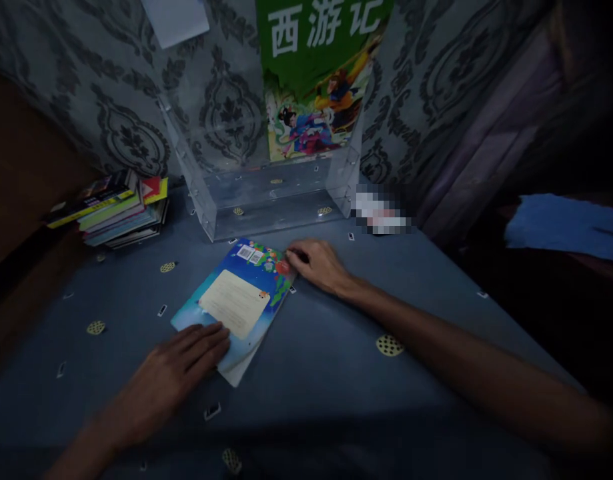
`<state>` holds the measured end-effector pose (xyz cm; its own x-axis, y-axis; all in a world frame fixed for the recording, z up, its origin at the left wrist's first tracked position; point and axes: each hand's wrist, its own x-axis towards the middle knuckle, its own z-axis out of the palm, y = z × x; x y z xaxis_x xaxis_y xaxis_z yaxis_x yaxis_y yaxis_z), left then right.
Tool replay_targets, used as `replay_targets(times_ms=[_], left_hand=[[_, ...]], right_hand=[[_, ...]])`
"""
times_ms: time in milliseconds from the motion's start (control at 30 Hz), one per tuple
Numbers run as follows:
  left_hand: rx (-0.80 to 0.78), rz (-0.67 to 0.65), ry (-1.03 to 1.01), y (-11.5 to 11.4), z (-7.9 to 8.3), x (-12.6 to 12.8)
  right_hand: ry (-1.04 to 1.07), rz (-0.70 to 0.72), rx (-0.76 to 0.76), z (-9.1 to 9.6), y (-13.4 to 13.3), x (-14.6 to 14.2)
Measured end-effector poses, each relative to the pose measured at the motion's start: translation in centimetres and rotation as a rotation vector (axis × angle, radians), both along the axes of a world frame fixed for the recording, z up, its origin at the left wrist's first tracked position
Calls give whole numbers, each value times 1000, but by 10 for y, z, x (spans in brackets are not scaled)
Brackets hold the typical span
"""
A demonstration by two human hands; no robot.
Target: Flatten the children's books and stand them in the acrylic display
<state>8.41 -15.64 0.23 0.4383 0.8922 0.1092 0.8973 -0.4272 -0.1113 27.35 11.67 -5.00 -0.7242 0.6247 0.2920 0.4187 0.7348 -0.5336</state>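
A thin blue picture book (236, 300) lies back cover up on the blue patterned cloth (326, 360), its barcode toward the far end. My left hand (179, 373) rests flat on the book's near corner, fingers stretched out. My right hand (319, 263) touches the book's far right corner, fingers curled at its edge. Just beyond stands a clear plastic book holder (266, 193) with a green-topped picture book (319, 87) upright inside it at the right.
A stack of several thin books (119, 210) lies at the back left. Patterned wallpaper (106, 100) rises behind the holder. A blurred small object (381, 212) sits right of the holder. A blue cloth (566, 227) lies in the dark area at the right.
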Motion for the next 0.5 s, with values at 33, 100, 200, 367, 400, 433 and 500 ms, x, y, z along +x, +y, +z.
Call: replay_targets(times_ms=[33, 100, 200, 367, 400, 433, 500], left_hand=[[-6, 27, 4, -6, 1, -12], [17, 105, 14, -16, -1, -35], [47, 191, 14, -17, -6, -48], [31, 214, -80, 23, -17, 6], [35, 229, -70, 33, -19, 20], [53, 223, -51, 43, -22, 33], [74, 218, -6, 58, -28, 49]], right_hand=[[21, -7, -41, 0, -6, 8], [82, 25, -152, 0, -20, 23], [141, 150, -286, 0, -38, 36], [212, 172, -366, 1, -45, 34], [226, 157, -385, 0, -44, 34], [238, 137, -403, 0, -42, 33], [256, 102, -425, -1, -40, 34]])
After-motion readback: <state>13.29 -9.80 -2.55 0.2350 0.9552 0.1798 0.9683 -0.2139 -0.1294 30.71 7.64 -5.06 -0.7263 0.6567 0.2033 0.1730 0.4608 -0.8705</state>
